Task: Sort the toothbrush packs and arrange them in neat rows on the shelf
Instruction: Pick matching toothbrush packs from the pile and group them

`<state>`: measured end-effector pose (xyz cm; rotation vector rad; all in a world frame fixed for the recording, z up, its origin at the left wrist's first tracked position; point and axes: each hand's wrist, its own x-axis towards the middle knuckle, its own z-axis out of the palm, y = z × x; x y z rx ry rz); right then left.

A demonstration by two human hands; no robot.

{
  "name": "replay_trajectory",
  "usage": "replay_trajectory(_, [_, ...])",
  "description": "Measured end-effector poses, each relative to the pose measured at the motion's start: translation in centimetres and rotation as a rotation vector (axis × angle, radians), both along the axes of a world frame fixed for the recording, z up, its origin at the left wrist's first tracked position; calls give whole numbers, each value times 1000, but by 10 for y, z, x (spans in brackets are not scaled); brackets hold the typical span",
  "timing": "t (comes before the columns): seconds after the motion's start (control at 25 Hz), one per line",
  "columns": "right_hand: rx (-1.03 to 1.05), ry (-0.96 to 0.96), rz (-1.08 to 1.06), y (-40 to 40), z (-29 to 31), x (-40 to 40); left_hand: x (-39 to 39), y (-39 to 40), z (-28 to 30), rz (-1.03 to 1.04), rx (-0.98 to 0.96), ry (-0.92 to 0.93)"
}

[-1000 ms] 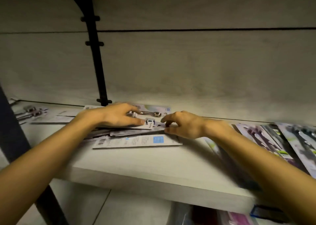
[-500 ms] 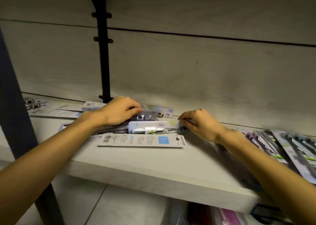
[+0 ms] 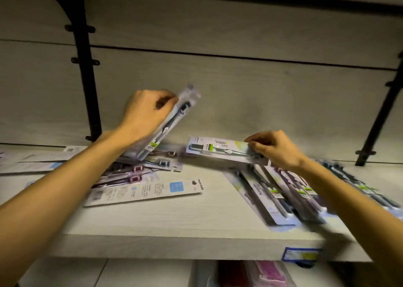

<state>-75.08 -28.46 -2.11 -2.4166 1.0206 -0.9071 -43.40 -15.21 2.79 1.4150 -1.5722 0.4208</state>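
Head view, we see one toothbrush pack [image 3: 168, 123] tilted up above the shelf [image 3: 174, 225] in our left hand [image 3: 146, 114] — fingers curled round its top, our right hand [image 3: 274, 147] pinching a second pack [image 3: 220, 149] by its end, loose packs [image 3: 139, 177] beneath — a row [image 3: 290, 195] at right.

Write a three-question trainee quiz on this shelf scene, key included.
1. True or false: the left hand holds a toothbrush pack tilted up off the shelf.
2. Which end of the Niepoin pack does the right hand pinch? A) its right end B) its left end C) its middle
3. Fill in: the face-down pack at the front of the left pile shows a ____ at its left end.

Key: 1 true. 2 A. 3 barcode.
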Motion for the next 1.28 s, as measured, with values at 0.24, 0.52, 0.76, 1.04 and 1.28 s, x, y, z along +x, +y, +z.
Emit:
replay_trajectory(0.24, [180,-238,-224,-12,6,-66,-74,-39,22,-279,-81,323])
replay_trajectory(0.52, [177,-380,-353,-9,-7,-104,-155,-87,-24,-498,325,1079])
replay_trajectory(0.76, [-2,-462,-588,14,-48,-138,-187,-113,-74,-398,516,886])
replay_trajectory(1.04, [-190,-267,-940,29,-60,-161,-177,-104,-89,-22,494,269])
replay_trajectory(1.28, [-223,-85,-688,41,-61,-162,-158,-93,-101,-217,357,-8])
